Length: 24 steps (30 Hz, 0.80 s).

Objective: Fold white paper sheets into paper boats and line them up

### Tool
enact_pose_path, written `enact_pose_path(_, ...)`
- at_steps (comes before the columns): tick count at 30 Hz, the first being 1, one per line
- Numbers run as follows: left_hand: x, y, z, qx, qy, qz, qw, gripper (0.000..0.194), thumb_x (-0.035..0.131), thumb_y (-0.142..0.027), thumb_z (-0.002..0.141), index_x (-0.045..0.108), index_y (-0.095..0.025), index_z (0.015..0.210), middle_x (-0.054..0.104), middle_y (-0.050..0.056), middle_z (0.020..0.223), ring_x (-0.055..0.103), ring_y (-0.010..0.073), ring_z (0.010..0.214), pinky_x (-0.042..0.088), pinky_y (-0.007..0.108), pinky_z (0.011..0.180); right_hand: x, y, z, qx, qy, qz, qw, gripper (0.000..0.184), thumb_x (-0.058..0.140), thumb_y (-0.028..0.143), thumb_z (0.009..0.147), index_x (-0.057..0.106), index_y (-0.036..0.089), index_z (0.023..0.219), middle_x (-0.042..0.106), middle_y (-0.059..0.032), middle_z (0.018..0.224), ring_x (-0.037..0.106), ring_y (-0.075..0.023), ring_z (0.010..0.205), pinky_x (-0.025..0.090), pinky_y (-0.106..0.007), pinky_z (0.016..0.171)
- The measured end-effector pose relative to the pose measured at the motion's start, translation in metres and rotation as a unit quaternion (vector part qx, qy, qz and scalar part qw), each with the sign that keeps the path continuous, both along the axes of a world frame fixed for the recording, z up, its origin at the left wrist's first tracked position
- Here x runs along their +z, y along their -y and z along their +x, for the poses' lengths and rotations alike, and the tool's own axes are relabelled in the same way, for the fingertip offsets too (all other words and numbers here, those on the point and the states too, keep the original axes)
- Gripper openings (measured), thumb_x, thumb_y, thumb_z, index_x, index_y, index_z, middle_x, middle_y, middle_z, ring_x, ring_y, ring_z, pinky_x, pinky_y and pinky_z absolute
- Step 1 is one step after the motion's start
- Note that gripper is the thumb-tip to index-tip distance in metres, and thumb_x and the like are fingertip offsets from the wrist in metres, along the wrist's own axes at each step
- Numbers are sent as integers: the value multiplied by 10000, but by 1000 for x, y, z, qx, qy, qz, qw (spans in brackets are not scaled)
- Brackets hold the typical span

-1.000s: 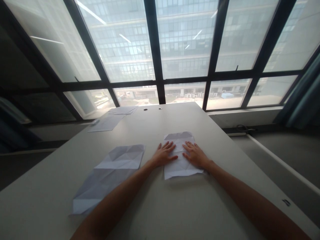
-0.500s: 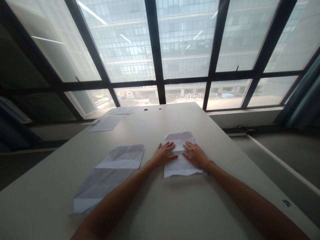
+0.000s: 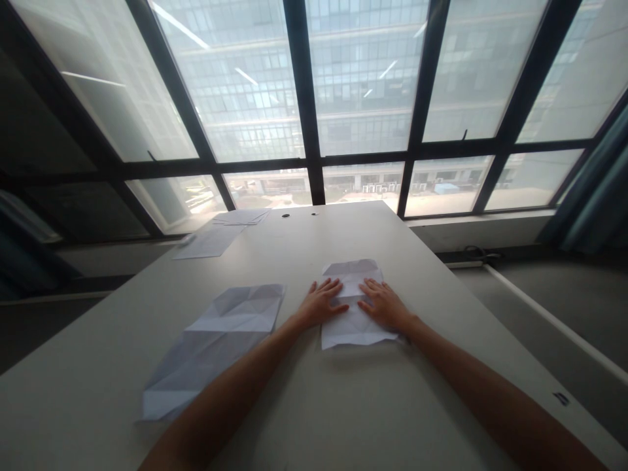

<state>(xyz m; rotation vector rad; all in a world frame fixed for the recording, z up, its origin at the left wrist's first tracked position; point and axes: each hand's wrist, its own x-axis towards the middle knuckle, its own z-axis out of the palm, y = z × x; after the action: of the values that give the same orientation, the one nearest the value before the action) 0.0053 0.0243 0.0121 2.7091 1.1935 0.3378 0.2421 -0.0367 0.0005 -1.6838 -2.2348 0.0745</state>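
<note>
A creased white sheet of paper [image 3: 351, 330] lies on the white table, with fold lines across it and a slightly wavy near edge. My left hand [image 3: 321, 303] rests on its left side, fingers spread and pointing inward. On the right side my right hand [image 3: 383, 305] lies flat, its fingers also apart. A strip of paper shows between the two hands, and the far end extends past the fingertips. To the left is a larger creased paper [image 3: 216, 340], partly covered by my left forearm.
Flat white sheets [image 3: 210, 241] lie at the table's far left corner. Two small holes pierce the white table [image 3: 304, 245] near its far edge, below the windows. A small dark mark [image 3: 560, 398] sits near the right edge. A pale bar [image 3: 549, 320] runs beyond that edge.
</note>
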Motion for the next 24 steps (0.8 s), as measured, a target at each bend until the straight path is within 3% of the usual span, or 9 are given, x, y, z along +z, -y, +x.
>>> enact_pose_path(5, 0, -3, 1, 21, 62, -11, 998, 569, 609, -560, 859, 550, -295, 1359, 502, 62, 1443, 376, 270, 1396, 185, 500, 1172, 5, -1, 2, -6, -20, 37, 999, 469, 560, 447, 918, 585, 198, 1315, 553, -126, 1390, 463, -254, 1323, 297, -403, 1111)
enact_pose_path(11, -1, -9, 1, 28, 123, -27, 992, 280, 638, -388, 872, 719, -296, 1124, 648, 30, 1279, 520, 242, 1288, 299, 426, 1135, 6, -4, 7, -20, -51, 94, 994, 141, 664, 313, 873, 724, 216, 957, 736, -64, 1026, 651, -222, 1007, 404, -346, 955)
enact_pose_path(14, -2, -11, 0, 50, 167, -41, 984, 196, 634, -333, 869, 762, -288, 1010, 720, 14, 1143, 600, 226, 1193, 401, 350, 1053, 4, -6, 9, -37, -57, 117, 991, 114, 678, 307, 860, 715, 204, 828, 734, -55, 853, 662, -229, 867, 431, -346, 868)
enact_pose_path(17, -2, -11, -1, 107, 212, -46, 970, 192, 649, -353, 857, 776, -240, 947, 761, 39, 987, 693, 229, 973, 489, 307, 880, 3, -9, 9, -53, -114, 149, 981, 127, 675, 322, 854, 698, 205, 812, 724, -53, 820, 657, -234, 820, 449, -350, 826)
enact_pose_path(20, 3, -8, -2, 142, 261, -33, 954, 231, 640, -381, 865, 776, -200, 912, 763, 57, 871, 689, 208, 792, 488, 285, 745, 3, -11, 11, -72, -252, 181, 948, 146, 674, 337, 838, 681, 213, 914, 721, -46, 863, 662, -224, 824, 475, -340, 803)
enact_pose_path(24, 12, -2, -1, 135, 357, -31, 924, 253, 631, -390, 858, 762, -173, 860, 737, 47, 786, 635, 186, 722, 463, 265, 665, 8, -12, 13, -66, -448, 172, 875, 445, 707, 398, 773, 593, 194, 1151, 687, -22, 826, 633, -177, 703, 503, -294, 684)
